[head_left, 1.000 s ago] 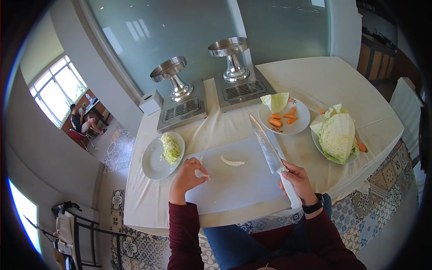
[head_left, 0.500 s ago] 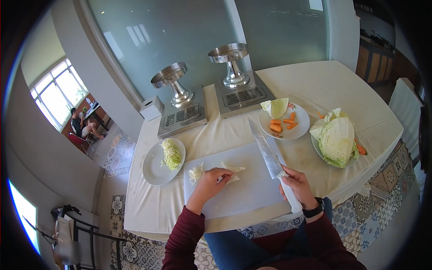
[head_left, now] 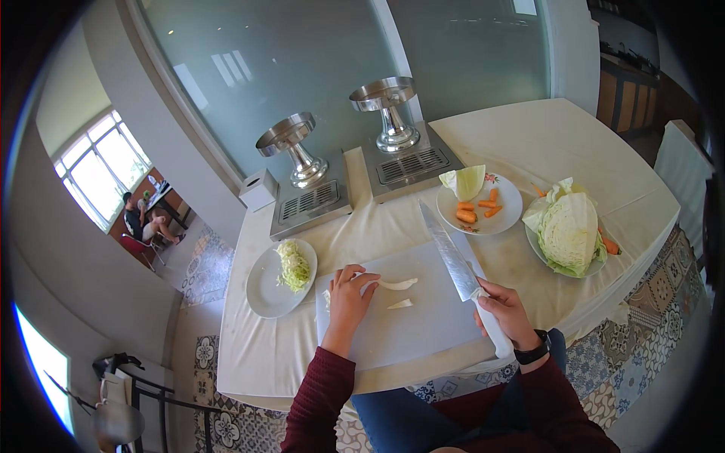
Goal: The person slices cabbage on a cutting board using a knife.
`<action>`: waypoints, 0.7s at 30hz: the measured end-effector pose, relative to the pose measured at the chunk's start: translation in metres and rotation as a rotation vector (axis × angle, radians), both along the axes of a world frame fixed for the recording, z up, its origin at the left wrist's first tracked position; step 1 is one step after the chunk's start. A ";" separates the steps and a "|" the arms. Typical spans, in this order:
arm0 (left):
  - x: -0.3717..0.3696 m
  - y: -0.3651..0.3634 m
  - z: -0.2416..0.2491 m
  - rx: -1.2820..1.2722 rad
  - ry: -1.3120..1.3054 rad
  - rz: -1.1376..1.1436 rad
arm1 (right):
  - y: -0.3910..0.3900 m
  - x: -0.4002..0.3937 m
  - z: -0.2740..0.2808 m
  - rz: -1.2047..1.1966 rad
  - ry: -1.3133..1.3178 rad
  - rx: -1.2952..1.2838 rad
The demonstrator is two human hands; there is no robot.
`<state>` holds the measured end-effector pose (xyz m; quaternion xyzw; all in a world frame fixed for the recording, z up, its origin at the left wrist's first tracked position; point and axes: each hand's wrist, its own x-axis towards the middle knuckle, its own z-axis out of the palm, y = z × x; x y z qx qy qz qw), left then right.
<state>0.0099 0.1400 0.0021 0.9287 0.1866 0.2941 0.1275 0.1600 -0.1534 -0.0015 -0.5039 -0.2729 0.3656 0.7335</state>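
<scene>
My left hand is over the left part of the white cutting board, fingers curled down onto shredded cabbage, which is mostly hidden beneath it. To the right of its thumb lie a pale cabbage strip and a smaller cabbage piece. Closed around the white handle of a large kitchen knife, my right hand holds the blade pointing away over the board's right side. A plate with a mound of shredded cabbage sits left of the board.
Behind the board, a flowered plate carries carrot pieces and a cabbage wedge. At right, a large cut cabbage rests on another plate with carrots. Two metal stands and a white box line the back.
My left hand has moved left off the cabbage strips and onto the shreds, fingers now over them. The smaller cabbage piece is uncovered. The knife stays in my right hand.
</scene>
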 end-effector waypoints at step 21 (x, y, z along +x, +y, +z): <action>-0.054 0.073 0.021 -0.099 -0.268 0.267 | 0.000 0.000 -0.002 -0.017 -0.014 -0.064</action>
